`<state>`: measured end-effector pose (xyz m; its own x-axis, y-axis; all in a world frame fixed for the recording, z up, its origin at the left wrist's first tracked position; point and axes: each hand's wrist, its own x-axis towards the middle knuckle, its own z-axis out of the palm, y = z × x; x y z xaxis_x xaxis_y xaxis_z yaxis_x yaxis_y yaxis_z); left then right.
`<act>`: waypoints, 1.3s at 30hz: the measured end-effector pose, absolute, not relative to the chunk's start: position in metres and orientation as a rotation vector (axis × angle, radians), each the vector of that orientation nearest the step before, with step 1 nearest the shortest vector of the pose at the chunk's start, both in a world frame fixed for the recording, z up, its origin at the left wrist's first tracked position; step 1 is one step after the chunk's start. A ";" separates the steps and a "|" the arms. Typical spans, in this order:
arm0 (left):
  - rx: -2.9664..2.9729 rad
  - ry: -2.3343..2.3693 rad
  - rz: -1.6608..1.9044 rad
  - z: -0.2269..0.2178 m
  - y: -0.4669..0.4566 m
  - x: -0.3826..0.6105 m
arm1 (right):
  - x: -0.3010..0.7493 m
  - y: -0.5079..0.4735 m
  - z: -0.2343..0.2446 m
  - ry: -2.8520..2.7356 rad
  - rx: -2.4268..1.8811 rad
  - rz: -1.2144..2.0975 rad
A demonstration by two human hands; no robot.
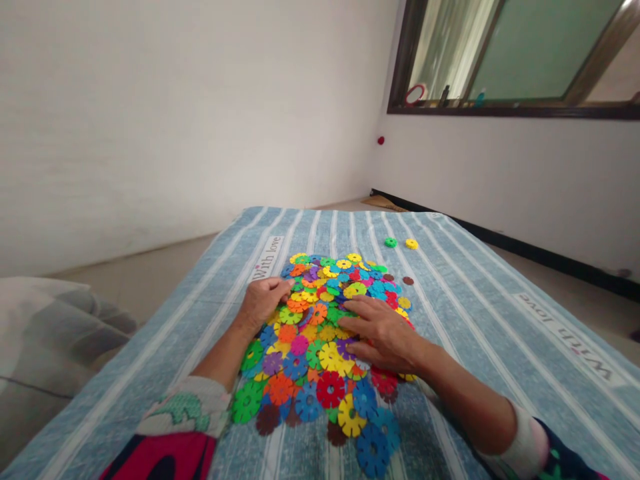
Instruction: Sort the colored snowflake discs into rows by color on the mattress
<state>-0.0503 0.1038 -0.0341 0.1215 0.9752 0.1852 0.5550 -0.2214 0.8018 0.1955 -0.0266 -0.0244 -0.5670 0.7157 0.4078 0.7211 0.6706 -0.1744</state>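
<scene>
A heap of colourful plastic snowflake discs (pixel 320 333) lies on a blue striped sheet (pixel 475 293). My left hand (pixel 263 300) rests at the heap's left edge, fingers curled in over the discs near an orange one. My right hand (pixel 385 333) lies flat on top of the heap's right side, fingers stretched out toward the left. Whether the left hand holds a disc is hidden.
A green disc (pixel 391 242) and a yellow disc (pixel 411 244) lie apart at the far side of the sheet, with two brown discs (pixel 408 281) nearer the heap. A grey cushion (pixel 45 327) is at the left. White walls and a window (pixel 520 53) stand behind.
</scene>
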 end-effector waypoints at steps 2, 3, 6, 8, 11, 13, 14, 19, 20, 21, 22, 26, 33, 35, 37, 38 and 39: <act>1.847 1.472 0.974 -0.035 0.104 -0.051 | 0.198 -0.024 -0.029 -2.421 -1.128 -0.045; 1.848 1.469 0.974 -0.035 0.104 -0.051 | 0.201 -0.022 -0.031 -2.396 -1.125 -0.051; 1.862 1.468 0.967 -0.035 0.104 -0.051 | 0.211 -0.017 -0.036 -2.323 -1.111 -0.041; 1.873 1.474 0.957 -0.034 0.103 -0.051 | 0.215 -0.015 -0.038 -2.288 -1.101 -0.028; 1.872 1.478 0.960 -0.034 0.103 -0.051 | 0.217 -0.014 -0.039 -2.248 -1.096 -0.030; 1.866 1.476 0.970 -0.034 0.103 -0.051 | 0.218 -0.014 -0.040 -2.238 -1.107 -0.022; 1.863 1.473 0.973 -0.034 0.103 -0.051 | 0.219 -0.014 -0.040 -2.237 -1.114 -0.016; 1.858 1.469 0.972 -0.036 0.103 -0.051 | 0.225 -0.012 -0.040 -2.213 -1.148 -0.017; 1.857 1.469 0.971 -0.036 0.103 -0.051 | 0.227 -0.011 -0.040 -2.211 -1.152 -0.019; 1.856 1.468 0.969 -0.036 0.104 -0.051 | 0.229 -0.011 -0.041 -2.211 -1.154 -0.020; 1.854 1.468 0.965 -0.036 0.104 -0.051 | 0.230 -0.009 -0.042 -2.211 -1.156 -0.020; 1.843 1.474 0.958 -0.034 0.103 -0.050 | 0.238 -0.004 -0.047 -2.201 -1.161 -0.008; 1.850 1.487 0.963 -0.032 0.104 -0.050 | 0.252 0.002 -0.047 -2.143 -1.177 -0.020; 1.855 1.493 0.960 -0.033 0.104 -0.050 | 0.254 0.002 -0.046 -2.126 -1.183 -0.022; 1.856 1.498 0.962 -0.033 0.104 -0.050 | 0.254 0.001 -0.045 -2.126 -1.184 -0.016; 1.855 1.498 0.966 -0.032 0.104 -0.050 | 0.254 0.001 -0.044 -2.134 -1.182 -0.009; 1.852 1.498 0.968 -0.032 0.104 -0.050 | 0.253 0.000 -0.043 -2.149 -1.180 0.001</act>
